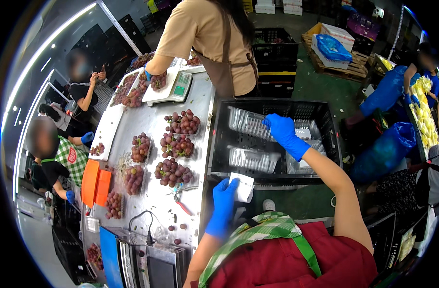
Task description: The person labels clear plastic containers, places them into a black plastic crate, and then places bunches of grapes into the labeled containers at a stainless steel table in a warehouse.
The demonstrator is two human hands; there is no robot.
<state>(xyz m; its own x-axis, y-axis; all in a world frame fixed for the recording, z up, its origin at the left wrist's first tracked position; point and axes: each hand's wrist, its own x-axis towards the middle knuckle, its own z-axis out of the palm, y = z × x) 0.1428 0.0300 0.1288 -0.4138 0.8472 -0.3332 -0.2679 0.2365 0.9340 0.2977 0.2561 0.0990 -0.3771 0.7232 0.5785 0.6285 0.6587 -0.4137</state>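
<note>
Standing next to the person in the red top and green checked apron, so here's what I see. Their right hand (283, 132), in a blue glove, reaches into the black plastic crate (325, 115) and its grip is closed on the edge of a clear plastic tray (248, 122), a ribbed, see-through clamshell kind of thing, tilted up at the back of the crate. More clear trays (253, 159) lie stacked lower in the same crate.

The left hand (224, 197), also gloved blue, has its fingers pinched around a small white paper pad (243, 187), held just in front of the crate's near rim.

To the left, the steel desk (200, 105) carries bunches of red grapes (174, 172) in trays, red-handled scissors (181, 201) and a few loose grapes. A scale (174, 86) sits at the far end, where another person in a tan shirt and brown apron is handling grapes.
</note>
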